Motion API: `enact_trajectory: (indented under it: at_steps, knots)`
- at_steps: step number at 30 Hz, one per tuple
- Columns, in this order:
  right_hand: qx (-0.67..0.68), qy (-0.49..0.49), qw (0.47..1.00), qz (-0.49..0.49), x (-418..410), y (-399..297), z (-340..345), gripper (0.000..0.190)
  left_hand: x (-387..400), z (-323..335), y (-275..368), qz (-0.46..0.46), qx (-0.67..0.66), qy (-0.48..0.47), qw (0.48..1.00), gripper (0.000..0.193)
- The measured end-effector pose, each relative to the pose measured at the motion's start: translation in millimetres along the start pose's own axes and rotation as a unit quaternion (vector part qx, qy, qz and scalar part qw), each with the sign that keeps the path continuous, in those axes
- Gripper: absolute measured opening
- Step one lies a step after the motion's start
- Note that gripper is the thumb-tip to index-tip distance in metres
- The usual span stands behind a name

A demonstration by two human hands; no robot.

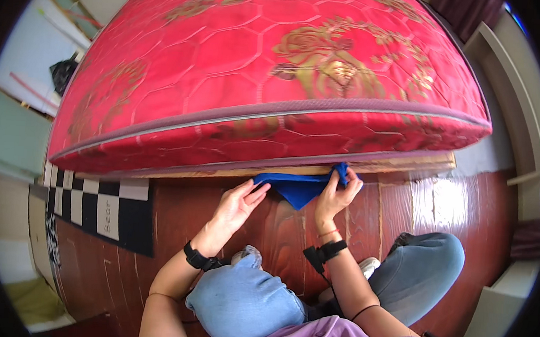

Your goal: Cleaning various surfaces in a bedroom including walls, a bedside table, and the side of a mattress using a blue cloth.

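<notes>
A blue cloth (296, 190) stretches between my two hands, low along the front of a mattress (239, 69) with a red floral cover. My left hand (240, 201) pinches the cloth's left corner between thumb and fingers. At the other end, my right hand (340, 193) grips a bunched part of the cloth close to the wooden bed frame (390, 165). One point of the cloth hangs down between the hands. Whether the cloth touches the frame, I cannot tell.
Beneath me lies a reddish-brown wooden floor (183, 228). A black-and-white checkered mat (132, 218) is at the left. My bent knees (248, 301) are close below the hands. A pale cabinet (493, 307) stands at the right, and a black bag (63, 75) is at the far left.
</notes>
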State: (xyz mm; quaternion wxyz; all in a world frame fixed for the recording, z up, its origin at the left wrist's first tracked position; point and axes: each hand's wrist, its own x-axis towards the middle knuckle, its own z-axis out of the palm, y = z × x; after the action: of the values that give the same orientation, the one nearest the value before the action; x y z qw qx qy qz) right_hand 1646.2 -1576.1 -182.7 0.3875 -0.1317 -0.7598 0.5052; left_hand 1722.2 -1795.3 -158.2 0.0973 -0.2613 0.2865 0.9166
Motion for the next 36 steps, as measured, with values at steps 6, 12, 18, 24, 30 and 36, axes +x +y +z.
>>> enact_trajectory:
  at_steps: [6,12,18,24,30,36]
  knots:
    - [0.11,-0.291,0.939,-0.148,-78,-48,9,0.041,-44,-63,74,0.254,-0.01,0.085,0.963,0.026]
    - [0.06,-0.498,0.783,-0.367,-84,-71,38,0.052,-41,-92,91,0.573,0.188,0.227,0.765,0.058]
    - [0.008,-0.535,0.713,-0.452,-88,-86,48,0.05,14,-97,36,0.554,0.22,0.287,0.75,0.077]
    - [-0.028,-0.601,0.56,-0.569,-99,-123,89,0.059,26,-92,55,0.529,0.196,0.368,0.74,0.07]
    - [0.012,-0.582,0.482,-0.655,-168,-169,153,0.06,20,-171,146,0.583,0.137,0.419,0.682,0.073]
    - [0.005,-0.515,0.434,-0.739,-241,-207,212,0.053,-2,-256,247,0.595,0.121,0.463,0.646,0.075]
